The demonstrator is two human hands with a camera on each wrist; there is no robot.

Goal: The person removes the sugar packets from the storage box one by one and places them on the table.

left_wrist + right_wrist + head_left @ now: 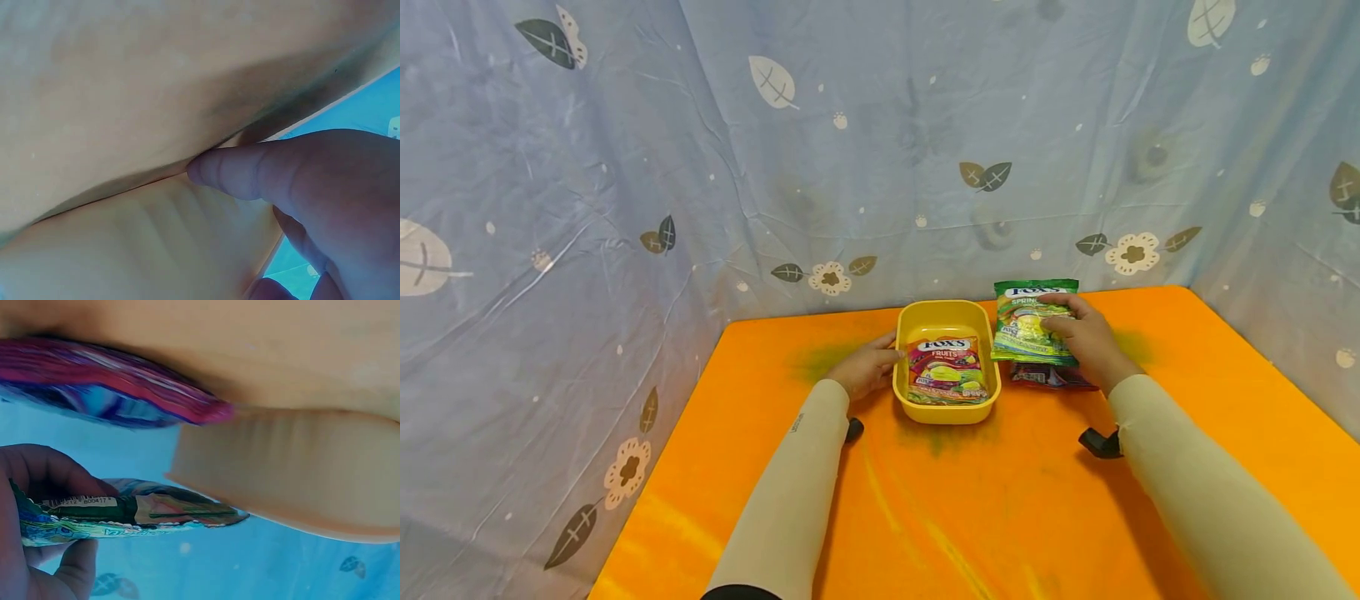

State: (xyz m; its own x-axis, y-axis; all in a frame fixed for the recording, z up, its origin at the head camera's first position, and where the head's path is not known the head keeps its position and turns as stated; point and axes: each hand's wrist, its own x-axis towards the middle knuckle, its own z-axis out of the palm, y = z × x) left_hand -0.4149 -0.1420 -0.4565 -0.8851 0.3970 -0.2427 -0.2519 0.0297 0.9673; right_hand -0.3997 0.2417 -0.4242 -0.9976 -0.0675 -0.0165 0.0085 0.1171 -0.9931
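A yellow plastic container [949, 415] sits on the table with a red candy bag [946, 371] marked FOX'S FRUITS lying inside. My left hand [867, 367] holds the container's left side, fingers at the rim; in the left wrist view its thumb [237, 170] presses along the ribbed outer wall. My right hand [1092, 340] grips a green candy bag [1032, 327] marked FOX'S SPRING, pinched between thumb and fingers, just right of the container. In the right wrist view this green bag [169, 512] shows edge-on, raised off the table, its end overlapping the container's rim.
A dark red and purple candy bag [1048, 375] lies on the orange table [985, 500], partly hidden under the green bag and right hand. Black pieces [1101, 443] show by both wrists. A pale blue curtain [887, 167] with leaf prints hangs behind the table.
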